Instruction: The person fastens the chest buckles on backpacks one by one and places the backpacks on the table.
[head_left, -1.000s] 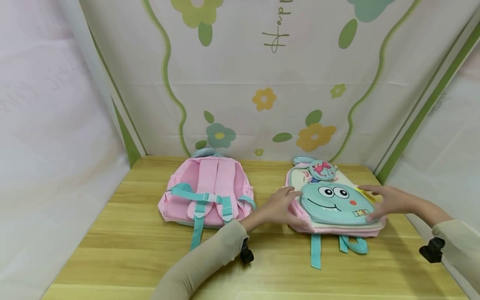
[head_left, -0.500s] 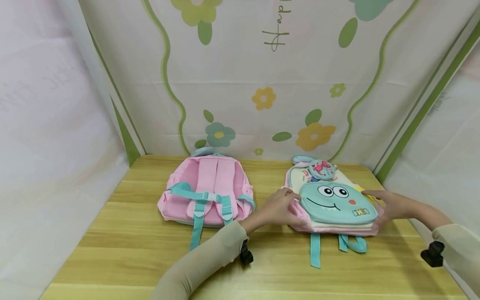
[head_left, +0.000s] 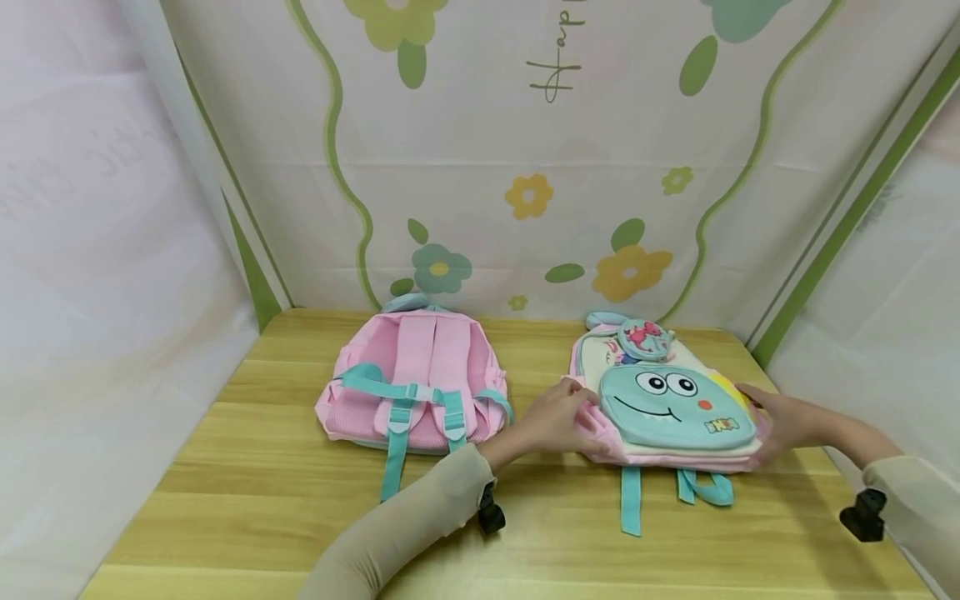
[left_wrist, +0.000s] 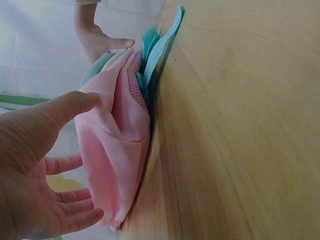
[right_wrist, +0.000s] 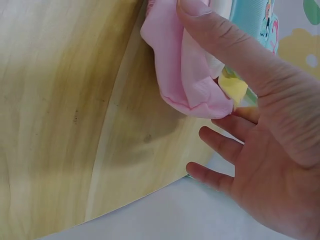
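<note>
Pink-and-cream woven-fabric backpack (head_left: 670, 402), softly rounded, with a teal cartoon-face pocket (head_left: 678, 425), lying face-up on the wood-grain table (head_left: 225, 500) between my loosely spread left hand (head_left: 553, 418), thumb (left_wrist: 82, 102) against its creased side, and my spread right hand (head_left: 789, 422) at the opposite side, neither gripping it.

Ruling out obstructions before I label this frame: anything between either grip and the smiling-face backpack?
Nothing visible. The left grip and the right grip are at opposite sides of the smiling-face backpack; the strap-side-up backpack lies left of the left grip, not in between.
</note>
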